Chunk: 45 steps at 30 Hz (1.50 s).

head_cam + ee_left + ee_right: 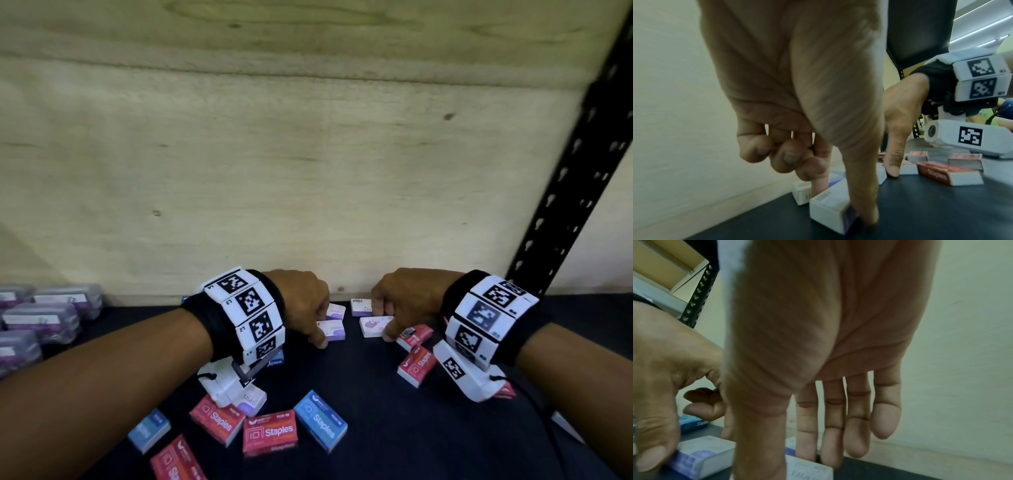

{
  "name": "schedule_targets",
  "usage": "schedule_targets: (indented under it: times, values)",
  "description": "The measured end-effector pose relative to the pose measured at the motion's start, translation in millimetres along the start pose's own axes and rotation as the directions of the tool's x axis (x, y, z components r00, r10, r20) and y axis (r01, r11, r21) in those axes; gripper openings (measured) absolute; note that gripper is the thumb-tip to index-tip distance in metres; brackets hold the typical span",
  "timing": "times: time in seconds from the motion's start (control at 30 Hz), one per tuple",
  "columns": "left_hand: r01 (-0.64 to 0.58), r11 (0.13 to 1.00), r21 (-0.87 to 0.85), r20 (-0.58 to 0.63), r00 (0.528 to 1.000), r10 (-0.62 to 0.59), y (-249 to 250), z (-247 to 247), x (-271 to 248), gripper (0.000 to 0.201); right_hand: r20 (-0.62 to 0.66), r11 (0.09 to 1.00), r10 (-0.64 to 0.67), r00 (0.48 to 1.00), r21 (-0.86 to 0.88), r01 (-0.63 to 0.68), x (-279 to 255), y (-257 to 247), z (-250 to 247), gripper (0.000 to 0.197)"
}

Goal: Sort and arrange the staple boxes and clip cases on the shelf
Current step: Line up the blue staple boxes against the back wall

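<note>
Small white-and-purple staple boxes lie at the back of the dark shelf [373, 421]. My left hand [320, 325] pinches one box [335, 330] [828, 209] between thumb and index finger; its other three fingers are curled. A second such box [337, 311] lies just behind it. My right hand [383, 322] reaches down over another white-and-purple box [373, 325] [812, 470]. Its thumb is at the near edge and its nearly straight fingers at the far edge, so it holds that box between them. One more such box [361, 306] lies behind, against the wall.
Red boxes [270, 432] [416, 365] and blue boxes [320, 419] of staples lie scattered in front of my wrists. Clear clip cases [44, 318] are stacked at the far left. A plywood back wall [308, 171] and a black upright post [565, 192] bound the shelf.
</note>
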<state>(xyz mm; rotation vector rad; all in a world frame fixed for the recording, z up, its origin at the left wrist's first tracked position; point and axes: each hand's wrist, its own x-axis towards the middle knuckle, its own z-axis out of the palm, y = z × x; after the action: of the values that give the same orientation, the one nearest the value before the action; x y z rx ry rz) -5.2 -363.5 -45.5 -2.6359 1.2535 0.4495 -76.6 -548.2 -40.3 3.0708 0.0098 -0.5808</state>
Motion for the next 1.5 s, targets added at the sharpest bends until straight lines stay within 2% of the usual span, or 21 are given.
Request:
schedule_targets:
  times: [0.2,0.37,0.5,0.67,0.83,0.97,1.13,1.27,1.4,1.5]
  values:
    - [0.025,0.999,-0.019,-0.060,0.998,-0.027,-14,-15,-16,0.048,-0.031,1.000,-0.007,0.999,0.029,0.008,-10,1,-7,0.034]
    - [0.092,0.996,-0.005,-0.090,0.992,-0.092,-51,-30,-56,0.045,-0.100,0.998,-0.054,0.994,0.007,0.055,-11,-19,-18,0.036]
    - [0.194,0.981,0.014,-0.094,0.977,-0.192,-94,-25,-97,0.042,-0.131,0.991,-0.132,0.983,0.005,0.134,-3,-55,-28,0.030]
    - [0.341,0.940,-0.004,-0.088,0.936,-0.340,-141,-5,-145,0.035,-0.153,0.970,-0.243,0.958,-0.011,0.244,14,-112,-39,0.037]
    - [0.427,0.902,-0.066,-0.044,0.902,-0.430,-168,15,-165,0.038,-0.104,0.966,-0.252,0.962,-0.088,0.244,38,-161,-38,0.049]
    - [0.422,0.903,-0.079,-0.047,0.903,-0.426,-171,25,-156,0.044,-0.042,0.979,-0.152,0.988,-0.144,0.145,57,-177,-31,0.059]
    - [0.366,0.926,-0.096,-0.049,0.927,-0.372,-157,33,-126,0.049,-0.037,0.981,-0.120,0.992,-0.155,0.112,67,-184,-34,0.052]
    - [0.312,0.945,-0.095,-0.048,0.947,-0.318,-155,41,-105,0.020,-0.050,0.975,-0.115,0.992,-0.198,0.103,73,-193,-35,0.055]
    - [0.314,0.946,-0.083,-0.058,0.946,-0.319,-154,46,-98,0.036,-0.067,0.965,-0.130,0.989,-0.239,0.111,75,-200,-32,0.050]
    - [0.289,0.951,-0.109,-0.083,0.951,-0.299,-151,43,-100,0.036,-0.071,0.964,-0.134,0.988,-0.240,0.113,74,-201,-32,0.048]
